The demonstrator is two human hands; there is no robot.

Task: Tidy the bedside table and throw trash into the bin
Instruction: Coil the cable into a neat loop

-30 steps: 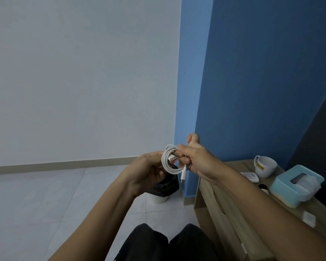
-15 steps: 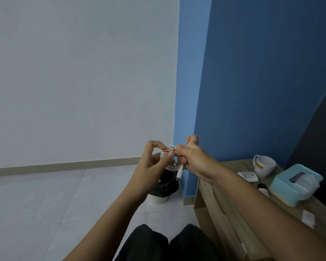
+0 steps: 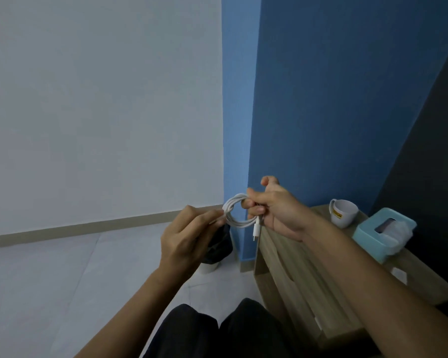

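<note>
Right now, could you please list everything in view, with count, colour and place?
wooden bedside table: one, light brown, right
white ceramic mug: one, white, yellow label, on table
light blue tissue box: one, light blue, right of mug
small white scrap: one, white, beside box
black-lined bin: one, black, floor left of table
white coiled charging cable: one, white, mid-air, centre
dark trouser legs: two, black, bottom centre
left hand: one, pinches cable
right hand: one, grips cable
</note>
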